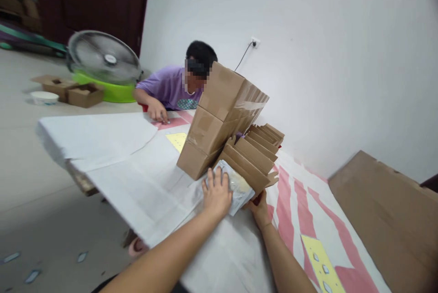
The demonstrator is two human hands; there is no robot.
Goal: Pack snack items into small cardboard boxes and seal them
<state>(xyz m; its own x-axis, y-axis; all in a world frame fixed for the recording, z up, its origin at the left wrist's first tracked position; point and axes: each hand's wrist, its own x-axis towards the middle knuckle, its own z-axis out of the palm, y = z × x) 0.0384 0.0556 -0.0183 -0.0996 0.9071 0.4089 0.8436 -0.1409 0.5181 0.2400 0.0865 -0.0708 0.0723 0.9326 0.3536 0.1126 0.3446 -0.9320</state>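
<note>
My left hand (217, 195) lies with its fingers spread over the left end of a silvery, partly clear plastic pouch (241, 186). The pouch leans against the near side of an open cardboard box (243, 165), the closest in a row of open boxes with raised flaps. At that box's lower right corner, my right hand (260, 208) has its fingers curled around the cardboard; the fingertips are partly hidden. Just left of the row, closed cardboard boxes (207, 129) stand in a stack, some taped.
Across the table (150, 179) sits a person in purple (167, 83), one hand on the tabletop. Yellow sticker sheets (323, 263) lie on the red-striped cover. A large cardboard sheet (386, 220) stands at right. On the floor are a fan (106, 58) and small open boxes (85, 95).
</note>
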